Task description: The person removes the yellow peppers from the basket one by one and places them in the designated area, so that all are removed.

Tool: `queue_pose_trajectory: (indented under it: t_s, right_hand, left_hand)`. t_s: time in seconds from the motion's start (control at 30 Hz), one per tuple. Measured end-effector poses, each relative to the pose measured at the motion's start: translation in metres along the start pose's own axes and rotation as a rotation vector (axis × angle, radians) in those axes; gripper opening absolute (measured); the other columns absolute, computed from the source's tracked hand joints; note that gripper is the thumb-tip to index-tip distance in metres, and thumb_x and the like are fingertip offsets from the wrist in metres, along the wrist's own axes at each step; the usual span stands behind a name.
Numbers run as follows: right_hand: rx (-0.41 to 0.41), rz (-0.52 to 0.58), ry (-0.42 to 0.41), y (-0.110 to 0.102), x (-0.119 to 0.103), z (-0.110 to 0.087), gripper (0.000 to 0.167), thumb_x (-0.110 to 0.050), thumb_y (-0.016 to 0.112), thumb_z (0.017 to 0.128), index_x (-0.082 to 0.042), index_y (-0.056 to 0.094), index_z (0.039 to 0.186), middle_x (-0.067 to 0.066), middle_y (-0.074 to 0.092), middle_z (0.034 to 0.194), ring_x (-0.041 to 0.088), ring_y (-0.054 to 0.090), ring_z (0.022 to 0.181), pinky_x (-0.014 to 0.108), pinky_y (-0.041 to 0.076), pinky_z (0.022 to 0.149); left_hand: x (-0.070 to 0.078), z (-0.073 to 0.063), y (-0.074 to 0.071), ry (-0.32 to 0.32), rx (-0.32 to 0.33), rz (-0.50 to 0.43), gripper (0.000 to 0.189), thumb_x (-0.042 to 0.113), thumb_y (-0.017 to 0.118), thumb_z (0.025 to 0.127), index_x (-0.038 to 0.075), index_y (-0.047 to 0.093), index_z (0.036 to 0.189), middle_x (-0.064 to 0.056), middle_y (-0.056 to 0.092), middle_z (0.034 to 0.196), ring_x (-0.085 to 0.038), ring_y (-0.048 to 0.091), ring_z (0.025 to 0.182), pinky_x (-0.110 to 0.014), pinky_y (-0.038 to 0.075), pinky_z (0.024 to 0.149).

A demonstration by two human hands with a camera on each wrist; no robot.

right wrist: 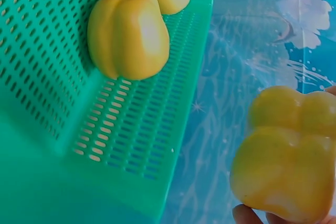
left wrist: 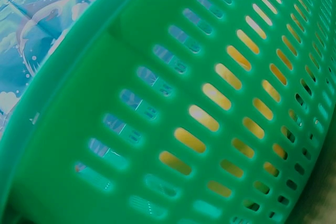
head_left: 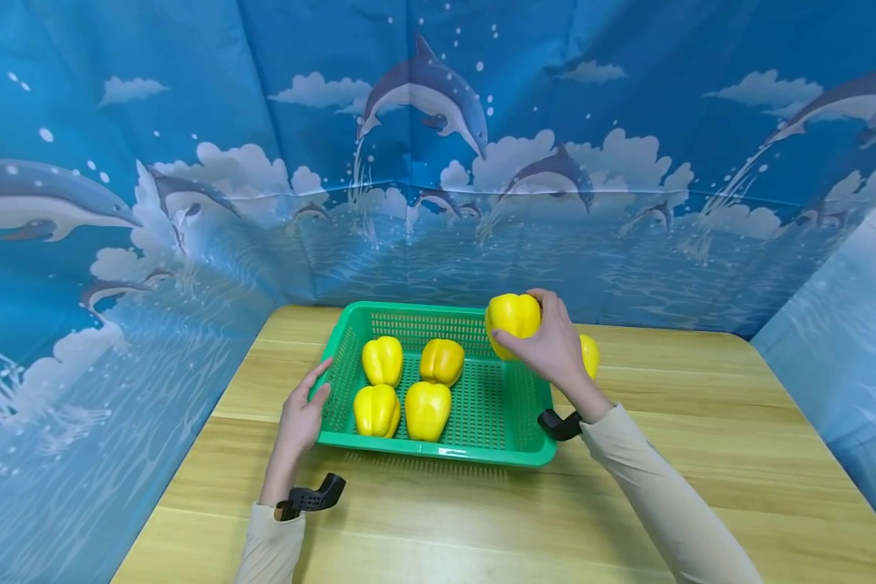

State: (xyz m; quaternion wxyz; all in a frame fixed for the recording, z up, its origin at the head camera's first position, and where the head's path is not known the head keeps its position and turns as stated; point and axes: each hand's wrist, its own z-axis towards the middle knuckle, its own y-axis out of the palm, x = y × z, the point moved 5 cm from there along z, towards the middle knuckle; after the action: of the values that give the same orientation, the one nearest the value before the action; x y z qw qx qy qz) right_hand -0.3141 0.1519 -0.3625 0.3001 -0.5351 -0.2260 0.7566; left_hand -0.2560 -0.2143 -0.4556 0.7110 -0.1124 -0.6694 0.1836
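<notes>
While the left rim of the green basket (head_left: 489, 457) is being touched by the left hand (head_left: 302, 415), a yellow pepper (head_left: 513, 316) is being gripped by the right hand (head_left: 553, 345) above the basket's back right part, with the thumb being set against one side and the fingers being curled round the other. The fingers of the left hand are being held fairly straight, and the thumb is being held apart from them. In the left wrist view a small pale mark is being shown on the basket's rim, too blurred to be read. Within the basket, two rows are being formed by a back left pepper (head_left: 383, 361), a back right pepper (head_left: 441, 362), a front left pepper (head_left: 376, 410) and a front right pepper (head_left: 428, 412). Between these four and the right wall, a stretch of slotted floor (head_left: 491, 410) is being left uncovered. Another yellow pepper (head_left: 590, 355) is being partly hidden by the right wrist, just beyond the basket's right side. Broad stretches of wooden table (head_left: 438, 519) are being shown in front of the basket and to its right. The table's back edge, near the basket's back rim, is being bordered by a backdrop (head_left: 423, 251) printed with dolphins, and a black wrist device (head_left: 314, 495) is being worn below the left hand
</notes>
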Motion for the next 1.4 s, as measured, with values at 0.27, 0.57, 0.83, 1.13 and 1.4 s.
queue_pose_trajectory:
  t_s: [0.27,0.57,0.83,1.13,1.4]
  right_hand:
    - [0.091,0.031,-0.040,-0.016,0.010,-0.005,0.077,-0.040,0.074,0.078,-0.005,0.036,0.135,0.019,0.040,0.123,0.032,0.046,0.092,0.046,0.044,0.068]
    - [0.161,0.036,-0.018,-0.033,0.031,-0.010,0.074,-0.035,0.074,0.079,-0.003,0.037,0.134,0.022,0.039,0.123,0.035,0.046,0.091,0.046,0.045,0.066]
    - [0.223,0.039,0.042,-0.046,0.051,-0.013,0.074,-0.037,0.072,0.081,-0.004,0.036,0.137,0.022,0.036,0.128,0.037,0.046,0.094,0.049,0.043,0.069]
    - [0.290,0.066,0.146,-0.057,0.084,-0.015,0.078,-0.043,0.068,0.083,-0.011,0.032,0.144,0.020,0.033,0.134,0.037,0.046,0.102,0.049,0.041,0.075]
    - [0.347,0.086,0.229,-0.066,0.112,-0.018,0.079,-0.042,0.069,0.083,-0.012,0.031,0.145,0.017,0.037,0.134,0.035,0.044,0.105,0.046,0.036,0.076]
  left_hand:
    - [-0.003,0.002,0.000,-0.005,0.003,0.005,0.043,0.020,0.040,0.104,0.025,0.038,0.146,-0.012,0.036,0.147,-0.012,0.025,0.039,-0.035,0.037,0.052]
    - [-0.003,0.001,0.000,-0.009,0.011,0.006,0.043,0.020,0.041,0.104,0.025,0.038,0.146,-0.013,0.038,0.146,-0.013,0.024,0.040,-0.036,0.037,0.053]
    - [-0.003,0.001,0.000,-0.012,0.013,0.004,0.044,0.018,0.041,0.103,0.024,0.038,0.147,-0.012,0.035,0.148,-0.013,0.024,0.042,-0.039,0.037,0.058]
    - [-0.003,0.002,0.000,-0.017,0.011,-0.008,0.044,0.018,0.041,0.103,0.023,0.039,0.146,-0.010,0.031,0.151,-0.037,0.052,0.104,-0.055,0.033,0.096]
    - [-0.003,0.002,0.000,-0.022,0.011,0.002,0.044,0.018,0.041,0.103,0.024,0.039,0.146,-0.010,0.032,0.150,-0.036,0.052,0.096,-0.050,0.037,0.088]
